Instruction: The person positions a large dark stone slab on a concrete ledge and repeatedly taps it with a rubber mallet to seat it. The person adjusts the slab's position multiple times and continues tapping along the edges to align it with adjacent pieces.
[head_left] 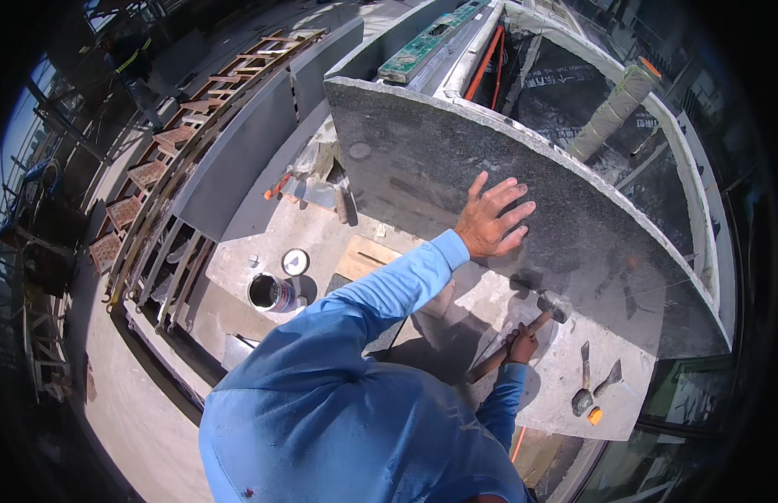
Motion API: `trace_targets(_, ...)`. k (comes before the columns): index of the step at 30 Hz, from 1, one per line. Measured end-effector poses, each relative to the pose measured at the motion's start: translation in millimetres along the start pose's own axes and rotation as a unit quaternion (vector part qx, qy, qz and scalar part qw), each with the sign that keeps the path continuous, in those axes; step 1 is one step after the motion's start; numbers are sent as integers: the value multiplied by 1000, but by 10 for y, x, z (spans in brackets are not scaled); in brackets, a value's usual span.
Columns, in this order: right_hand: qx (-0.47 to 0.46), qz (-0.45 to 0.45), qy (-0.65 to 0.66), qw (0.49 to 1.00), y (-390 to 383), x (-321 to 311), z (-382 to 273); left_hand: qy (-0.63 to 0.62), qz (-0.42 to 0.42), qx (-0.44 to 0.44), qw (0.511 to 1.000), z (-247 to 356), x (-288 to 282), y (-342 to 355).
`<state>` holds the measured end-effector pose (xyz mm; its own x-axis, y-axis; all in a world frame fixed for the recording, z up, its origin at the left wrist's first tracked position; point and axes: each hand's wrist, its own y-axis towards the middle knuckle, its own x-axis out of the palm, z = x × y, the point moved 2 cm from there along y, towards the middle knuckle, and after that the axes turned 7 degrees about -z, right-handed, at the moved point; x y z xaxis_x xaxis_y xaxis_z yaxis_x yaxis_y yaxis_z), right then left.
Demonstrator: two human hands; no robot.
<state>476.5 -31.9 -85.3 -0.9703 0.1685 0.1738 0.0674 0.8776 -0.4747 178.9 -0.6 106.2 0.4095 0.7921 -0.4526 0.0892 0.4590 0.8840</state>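
Note:
A grey stone slab [439, 142] stands upright before me, its long top edge curving down to the right. My left hand [493, 220] lies against its face with the fingers spread. Below and to the right, my right hand [521, 344] is closed around the wooden handle of a hammer [557, 307]. The metal hammer head is close to the lower part of the slab; I cannot tell whether it touches. Right of the hammer, a scraper [608, 379] and another flat-bladed tool [585, 365] lie beside a small orange cap [595, 416].
An open can [272, 292] stands at the left near a round white lid [295, 261]. A green spirit level [431, 40] rests on top of the structure behind the slab. Grey panels [238, 159] and a ladder-like metal frame [175, 138] line the left. Farther off stands another person [137, 75].

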Motion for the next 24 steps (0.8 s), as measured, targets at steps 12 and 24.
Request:
trace_targets(12, 91, -72, -118, 986, -224, 681, 265, 80, 335, -348, 872, -2035, -1098, -5)
trace_targets(24, 143, -45, -127, 981, -163, 732, -262, 54, 378, -395, 836, -2022, -930, -212)
